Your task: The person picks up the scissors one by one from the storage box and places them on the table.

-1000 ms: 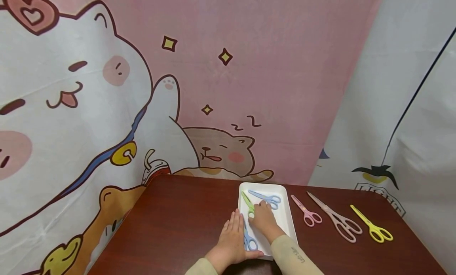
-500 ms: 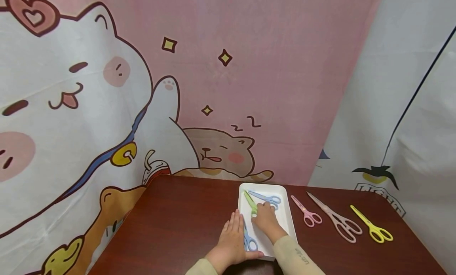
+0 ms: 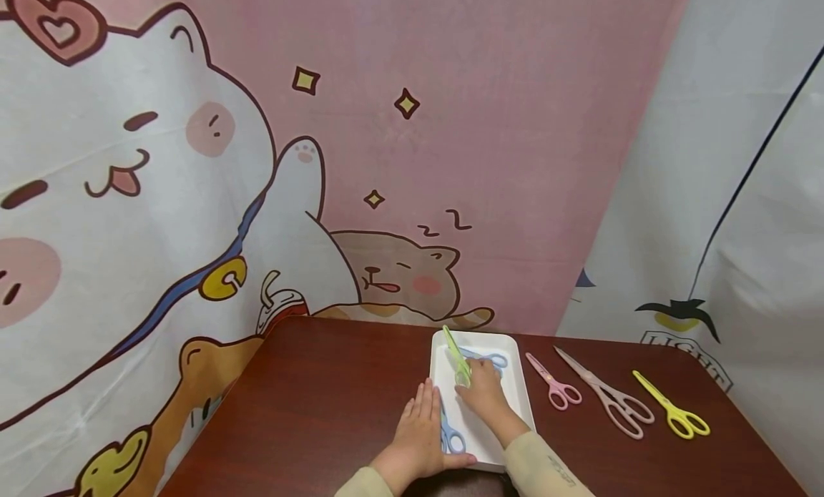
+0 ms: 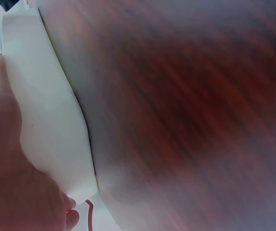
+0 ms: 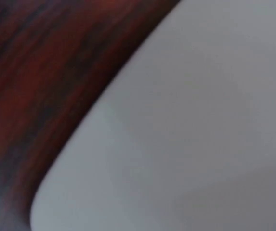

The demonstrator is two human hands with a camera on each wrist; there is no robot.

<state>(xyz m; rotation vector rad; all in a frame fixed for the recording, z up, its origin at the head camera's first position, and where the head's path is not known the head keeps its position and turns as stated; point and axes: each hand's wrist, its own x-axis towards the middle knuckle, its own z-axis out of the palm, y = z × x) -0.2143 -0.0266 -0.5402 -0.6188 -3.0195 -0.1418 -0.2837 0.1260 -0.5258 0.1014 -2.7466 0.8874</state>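
In the head view, my right hand (image 3: 484, 390) pinches green scissors (image 3: 455, 355) by the handle end, blades pointing away and raised over the far rim of a white tray (image 3: 508, 440). My left hand (image 3: 418, 432) lies along the tray's left side with straight fingers, its thumb stretched across the near edge. Blue scissors (image 3: 454, 441) lie in the tray beside this hand, partly hidden by it. More blue scissors (image 3: 494, 359) lie at the far end, partly behind the right hand and green scissors. In the left wrist view, the hand (image 4: 12, 159) rests against the tray's side wall (image 4: 56, 115).
Right of the tray, pink scissors (image 3: 555, 384), large pale pink scissors (image 3: 608, 393) and yellow scissors (image 3: 672, 407) lie in a row on the dark wooden table (image 3: 335, 397). A cartoon-printed cloth (image 3: 515, 161) hangs behind the table. Blurred tray surface (image 5: 200, 106) fills most of the right wrist view.
The green scissors, earlier lying in the tray under my right fingers, are now lifted and tilted up over it. My right hand has shifted slightly right; the left hand has stayed put.
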